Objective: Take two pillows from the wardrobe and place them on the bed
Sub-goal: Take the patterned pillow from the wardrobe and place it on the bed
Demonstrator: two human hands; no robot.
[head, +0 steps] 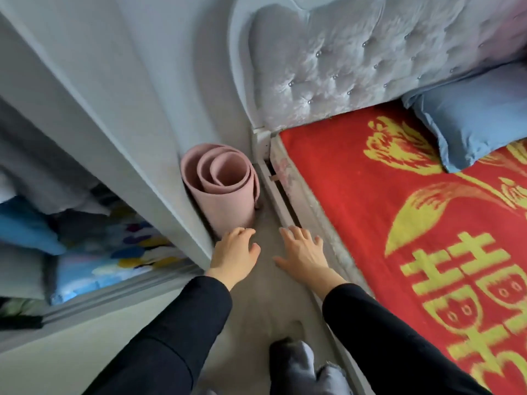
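Blue pillow (470,121) lies lengthwise along headboard (342,67); both hands (235,252) spread, empty.

We see our two arms covered in long black sleeves: the left sleeve (171,332) and the right sleeve (393,337) both end at the wrist, plain, with no cuffs, buttons or markings we can make out. A faint seam crosses the left one below the elbow. Our left hand (233,256) and right hand (303,256) are bare, without rings, watch or gloves. Below, our feet wear grey slippers (302,369), blurred, dark at the toe.
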